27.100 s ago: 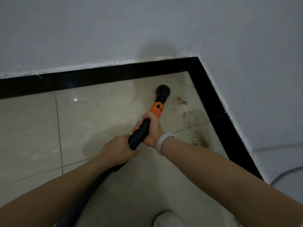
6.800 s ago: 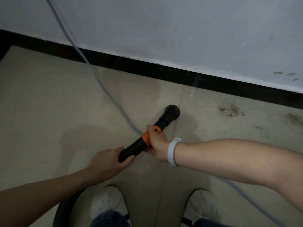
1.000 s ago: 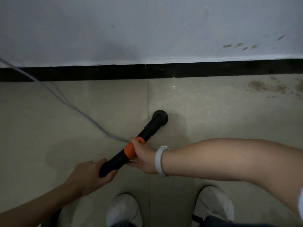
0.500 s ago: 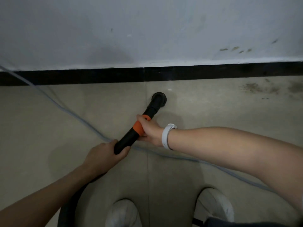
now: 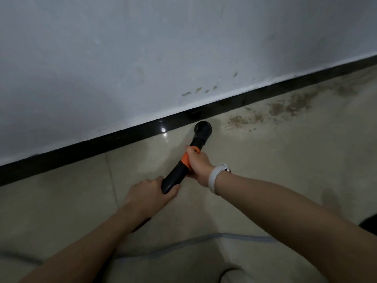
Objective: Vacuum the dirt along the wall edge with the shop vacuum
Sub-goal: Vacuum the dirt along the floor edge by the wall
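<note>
Beige tiled floor [image 5: 265,180]: both hands, left hand [image 5: 150,193] and right hand [image 5: 199,163], grip the stiff, light black-and-orange vacuum wand [image 5: 186,162] near brown dirt [image 5: 271,113].

You are standing on a beige tiled floor [image 5: 265,180] that is meeting a black baseboard [image 5: 122,137] along the wall. Brown dirt [image 5: 281,111] is lying scattered on the tiles just beside the baseboard. The black vacuum nozzle [image 5: 203,129] is resting on the floor close to the baseboard, beside the near end of the dirt. A grey cable [image 5: 183,245] is lying across the tiles well away from the baseboard.
</note>
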Available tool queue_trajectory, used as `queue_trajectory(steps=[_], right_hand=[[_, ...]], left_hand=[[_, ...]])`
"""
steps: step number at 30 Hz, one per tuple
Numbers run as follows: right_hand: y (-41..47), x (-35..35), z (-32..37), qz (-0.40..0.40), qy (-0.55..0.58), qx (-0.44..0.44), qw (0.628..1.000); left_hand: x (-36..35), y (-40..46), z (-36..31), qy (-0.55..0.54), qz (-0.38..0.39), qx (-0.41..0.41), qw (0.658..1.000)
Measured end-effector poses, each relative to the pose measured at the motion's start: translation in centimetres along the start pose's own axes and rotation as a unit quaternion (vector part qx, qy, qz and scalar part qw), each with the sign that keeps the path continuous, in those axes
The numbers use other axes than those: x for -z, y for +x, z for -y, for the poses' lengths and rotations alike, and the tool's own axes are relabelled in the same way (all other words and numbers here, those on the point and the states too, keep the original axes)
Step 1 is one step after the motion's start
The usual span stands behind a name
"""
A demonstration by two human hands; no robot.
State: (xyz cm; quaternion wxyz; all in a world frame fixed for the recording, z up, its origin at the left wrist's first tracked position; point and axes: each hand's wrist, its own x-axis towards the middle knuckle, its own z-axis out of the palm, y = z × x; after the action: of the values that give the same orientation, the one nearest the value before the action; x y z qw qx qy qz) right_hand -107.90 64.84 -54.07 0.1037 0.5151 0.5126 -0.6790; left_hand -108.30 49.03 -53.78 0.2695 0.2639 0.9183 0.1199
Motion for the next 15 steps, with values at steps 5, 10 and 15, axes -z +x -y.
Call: queue_trajectory(steps=[5,10,15], right_hand=[[1.5,3.7,1.3,0.038,0.024,-0.034,0.998],[-1.5,4.2,2.8,0.089,0.079,-0.104,0.987],[-10.0,7.3,5.8,0.084,0.037,-0.132,0.987]], left_hand=[[-0.5,1.7,-3.5,0.036,0.039,0.002,0.999],[2.8,0.8,-3.6,0.061,0.065,0.05,0.995],[8.5,-4.3,-5.7,0.07,0.123,0.118,0.983]])
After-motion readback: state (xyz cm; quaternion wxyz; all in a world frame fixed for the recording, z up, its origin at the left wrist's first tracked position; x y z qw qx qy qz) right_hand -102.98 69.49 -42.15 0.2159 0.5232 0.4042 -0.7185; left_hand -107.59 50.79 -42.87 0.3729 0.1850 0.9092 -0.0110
